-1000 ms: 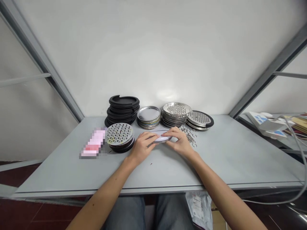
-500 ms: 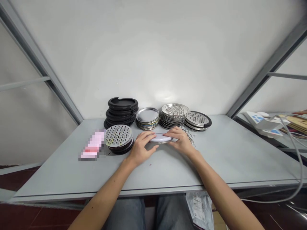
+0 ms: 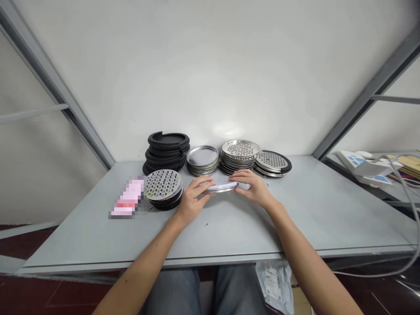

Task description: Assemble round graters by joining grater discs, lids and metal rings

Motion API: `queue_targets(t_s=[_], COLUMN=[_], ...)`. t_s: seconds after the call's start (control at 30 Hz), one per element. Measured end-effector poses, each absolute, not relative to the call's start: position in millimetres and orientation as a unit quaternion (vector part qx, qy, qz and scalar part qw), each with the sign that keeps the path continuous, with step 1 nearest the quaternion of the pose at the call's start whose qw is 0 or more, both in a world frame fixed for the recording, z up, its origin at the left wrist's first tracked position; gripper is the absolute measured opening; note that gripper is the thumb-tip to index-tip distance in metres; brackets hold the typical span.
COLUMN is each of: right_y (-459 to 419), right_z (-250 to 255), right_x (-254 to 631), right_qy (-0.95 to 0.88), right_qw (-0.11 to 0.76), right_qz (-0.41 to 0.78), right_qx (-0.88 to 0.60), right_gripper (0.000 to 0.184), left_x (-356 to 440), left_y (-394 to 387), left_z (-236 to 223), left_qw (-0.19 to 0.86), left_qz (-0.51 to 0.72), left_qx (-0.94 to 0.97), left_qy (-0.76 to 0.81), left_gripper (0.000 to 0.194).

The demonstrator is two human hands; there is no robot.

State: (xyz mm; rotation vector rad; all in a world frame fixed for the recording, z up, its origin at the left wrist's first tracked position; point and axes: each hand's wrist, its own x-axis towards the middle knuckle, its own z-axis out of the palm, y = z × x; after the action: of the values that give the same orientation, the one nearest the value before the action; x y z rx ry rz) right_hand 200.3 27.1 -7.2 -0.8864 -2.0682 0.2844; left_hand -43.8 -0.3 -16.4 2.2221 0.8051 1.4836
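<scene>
A round, pale lilac disc with a shiny metal rim is held nearly level, a little above the table. My left hand grips its left edge, fingers on top and thumb below. At the opposite edge my right hand pinches it in the same way. What lies on its underside is hidden. To the left of my left hand stands a stack of round perforated grater plates with dark discs under the top one. Behind the disc are a stack of shallow round metal lids and a stack of perforated metal discs.
Black ring-shaped holders are piled at the back left. A grater disc with a black rim tops a low pile at the back right. Left lies a blurred pink item. A white cable hangs at the table's right end.
Both hands have lifted the disc slightly, so more of its metal rim shows. My right hand has shifted a little right, and its arm covers most of the small rings.
</scene>
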Motion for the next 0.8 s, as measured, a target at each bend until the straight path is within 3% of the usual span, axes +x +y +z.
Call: queue_targets(t_s=[0.1, 0.27, 0.5, 0.8], right_y=[27, 27, 25, 18], right_z=[-6, -9, -12, -14], right_x=[203, 202, 197, 184], right_qy=[-0.816, -0.814, -0.824, -0.836], right_qw=[0.433, 0.44, 0.434, 0.423], right_qz=[0.132, 0.105, 0.031, 0.024], right_qx=[-0.361, -0.365, -0.362, -0.347], right_gripper=[0.025, 0.023, 0.027, 0.034], left_x=[-44, -45, -44, -44], left_y=[0, 0, -4, 2], left_z=[-15, -14, -15, -25], left_qw=[0.179, 0.1, 0.059, 0.058], left_qz=[0.525, 0.517, 0.469, 0.457], left_qx=[0.778, 0.785, 0.801, 0.821], left_qy=[0.295, 0.327, 0.367, 0.339], left_gripper=[0.029, 0.029, 0.046, 0.032])
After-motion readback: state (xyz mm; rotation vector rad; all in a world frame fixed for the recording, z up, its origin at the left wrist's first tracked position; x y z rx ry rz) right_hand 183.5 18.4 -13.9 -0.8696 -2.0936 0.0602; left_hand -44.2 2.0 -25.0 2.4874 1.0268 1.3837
